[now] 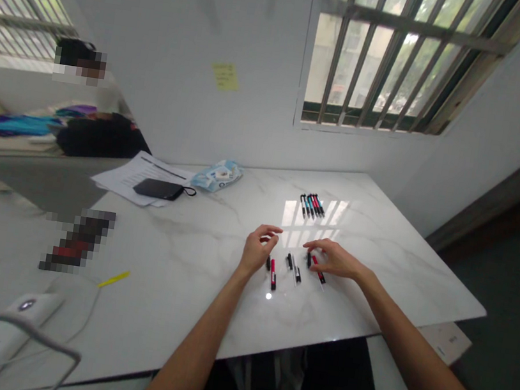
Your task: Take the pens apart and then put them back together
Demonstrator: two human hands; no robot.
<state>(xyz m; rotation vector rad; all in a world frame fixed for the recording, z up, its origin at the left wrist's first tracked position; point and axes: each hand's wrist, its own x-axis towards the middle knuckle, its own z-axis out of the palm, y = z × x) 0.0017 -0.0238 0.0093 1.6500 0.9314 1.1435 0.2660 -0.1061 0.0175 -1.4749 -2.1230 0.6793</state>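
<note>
Just beneath the right grip [334, 258] lies a red pen [319, 276].

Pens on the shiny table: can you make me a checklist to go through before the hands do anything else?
1. Left hand empty: ok, nothing shows in its fingers.
2. Right hand clear of the red piece beneath its fingers: cannot tell, they may be touching.
3. Pen row side by side, away from both hands: ok.
4. Everything in one group: not ok, loose pieces lie in small groups near the hands, like the red-and-black piece by the left hand.
5. Yellow pen away from the loose pieces: ok, it lies far to the left.
</note>
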